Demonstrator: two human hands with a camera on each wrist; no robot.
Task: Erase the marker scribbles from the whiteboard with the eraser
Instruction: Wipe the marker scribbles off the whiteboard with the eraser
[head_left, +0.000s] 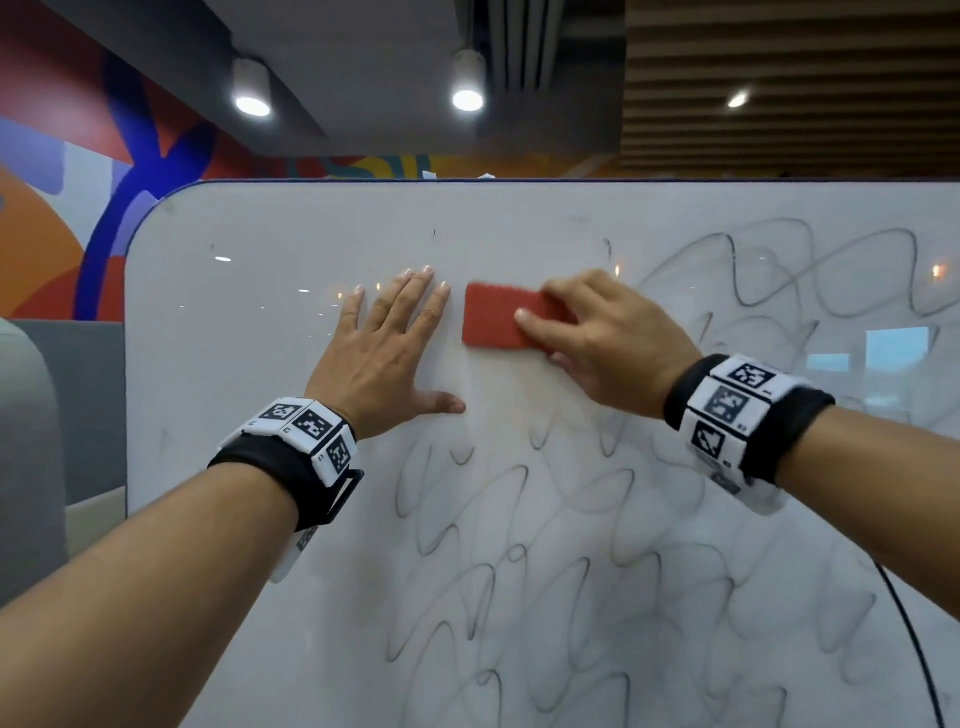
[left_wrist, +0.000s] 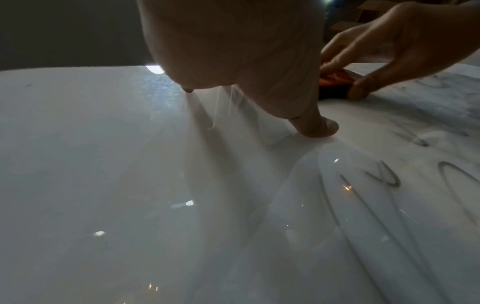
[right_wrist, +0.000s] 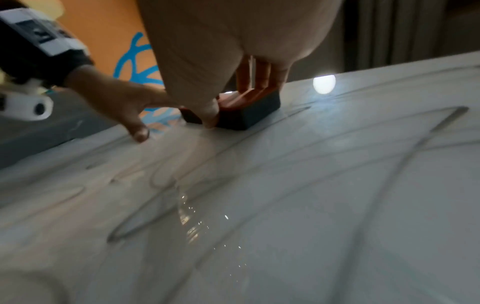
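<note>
A large whiteboard (head_left: 249, 364) fills the head view. Black marker scribbles (head_left: 519, 597) loop over its lower middle and its upper right (head_left: 810, 275). A red rectangular eraser (head_left: 493, 322) with a dark felt underside (right_wrist: 249, 115) lies flat against the board near the top centre. My right hand (head_left: 597, 338) grips the eraser, fingers along its far edge and thumb on the near edge. My left hand (head_left: 389, 343) rests flat on the board just left of the eraser, fingers spread straight, thumb (left_wrist: 317, 127) pressed on the surface.
The board's rounded top-left corner (head_left: 150, 218) borders a colourful mural wall (head_left: 78, 208). A grey upholstered seat (head_left: 31, 441) stands at the left. A black cable (head_left: 914, 649) hangs over the board's lower right. Ceiling lamps glare on the glossy surface.
</note>
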